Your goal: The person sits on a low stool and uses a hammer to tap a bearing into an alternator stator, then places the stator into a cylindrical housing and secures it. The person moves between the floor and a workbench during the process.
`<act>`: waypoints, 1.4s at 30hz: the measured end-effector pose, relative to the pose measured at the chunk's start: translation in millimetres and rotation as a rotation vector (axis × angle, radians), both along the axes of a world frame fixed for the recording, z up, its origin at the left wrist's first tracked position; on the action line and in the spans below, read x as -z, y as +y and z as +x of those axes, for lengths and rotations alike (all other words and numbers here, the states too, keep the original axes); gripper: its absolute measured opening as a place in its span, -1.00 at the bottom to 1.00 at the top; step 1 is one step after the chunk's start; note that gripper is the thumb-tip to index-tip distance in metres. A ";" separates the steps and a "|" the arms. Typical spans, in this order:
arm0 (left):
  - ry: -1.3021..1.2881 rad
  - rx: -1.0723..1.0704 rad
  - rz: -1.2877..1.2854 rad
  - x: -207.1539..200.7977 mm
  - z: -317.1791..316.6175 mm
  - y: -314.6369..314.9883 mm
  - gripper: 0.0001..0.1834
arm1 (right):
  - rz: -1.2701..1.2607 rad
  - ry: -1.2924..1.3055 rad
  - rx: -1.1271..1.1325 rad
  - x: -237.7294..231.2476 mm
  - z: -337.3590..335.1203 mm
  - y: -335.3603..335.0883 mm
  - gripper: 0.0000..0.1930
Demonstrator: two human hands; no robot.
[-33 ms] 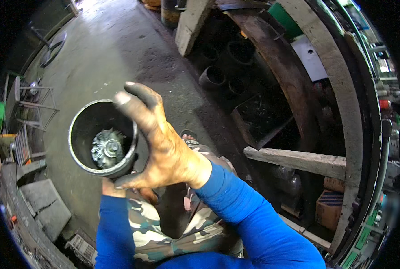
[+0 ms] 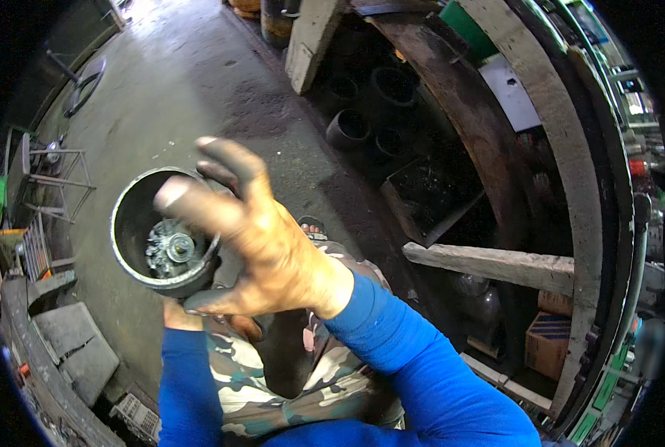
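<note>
A dark metal cylinder (image 2: 118, 242) with a worn, shiny rim is held up in front of me, its mouth tilted toward me. Deep inside sits a round, toothed metal part (image 2: 170, 252) with a hub at its centre. My left hand (image 2: 182, 314) holds the cylinder from beneath; its fingers are hidden behind the wall, and only the wrist side shows. My right hand (image 2: 262, 238) is open at the cylinder's right side, fingers spread and blackened. One blurred finger reaches over the mouth, while the thumb lies close to the lower outer wall; contact cannot be made out.
Under a workbench with a pale wooden leg (image 2: 314, 45) and crossbar (image 2: 489, 268) lie several dark cylinders (image 2: 348, 129). A cardboard box (image 2: 547, 344) stands there too. On the left are a metal-framed stand (image 2: 57, 175) and a grey slab (image 2: 79, 339). A wheel (image 2: 85, 86) is farther off.
My right hand has moved left and its finger now crosses farther over the cylinder's mouth. The cylinder has shifted slightly left.
</note>
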State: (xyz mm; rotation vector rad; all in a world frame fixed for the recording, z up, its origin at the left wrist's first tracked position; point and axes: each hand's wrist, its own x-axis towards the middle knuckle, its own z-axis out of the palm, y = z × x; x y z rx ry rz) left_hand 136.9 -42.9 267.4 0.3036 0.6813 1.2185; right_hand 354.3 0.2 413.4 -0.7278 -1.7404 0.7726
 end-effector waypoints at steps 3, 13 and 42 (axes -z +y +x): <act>0.095 -0.022 0.056 18.8 -16.6 1.5 -0.43 | 0.013 -0.502 0.026 -12.1 4.2 -11.0 -0.31; -0.055 -0.033 -0.117 57.7 -24.3 27.8 -0.43 | -0.107 -0.344 0.187 5.2 0.7 -20.4 -0.63; 0.044 -0.148 -0.236 27.1 -22.2 14.1 -0.39 | -0.710 -1.436 0.801 317.3 254.5 109.1 -0.73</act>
